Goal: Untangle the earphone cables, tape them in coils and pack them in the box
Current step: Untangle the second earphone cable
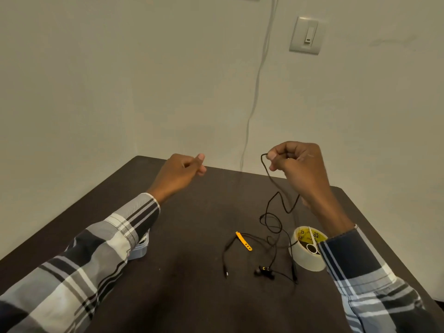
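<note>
My right hand [300, 171] is raised over the table's far right and pinches a black earphone cable [272, 212]. The cable hangs from it in loose loops down to the dark table [192, 236]. Its earbuds [263, 271], a yellow remote piece [243, 241] and a plug end [225, 272] lie on the table nearer to me. My left hand [182, 173] is held up at the same height, thumb against forefinger; I see nothing in it. A roll of tape [306, 251] stands by my right forearm. A clear box [140, 248] shows partly under my left sleeve.
The table sits in a corner against pale walls. A thin white wire [257, 92] runs down the wall behind it, and a wall switch [306, 36] is at the upper right. Small scissors [312, 243] rest in the tape roll.
</note>
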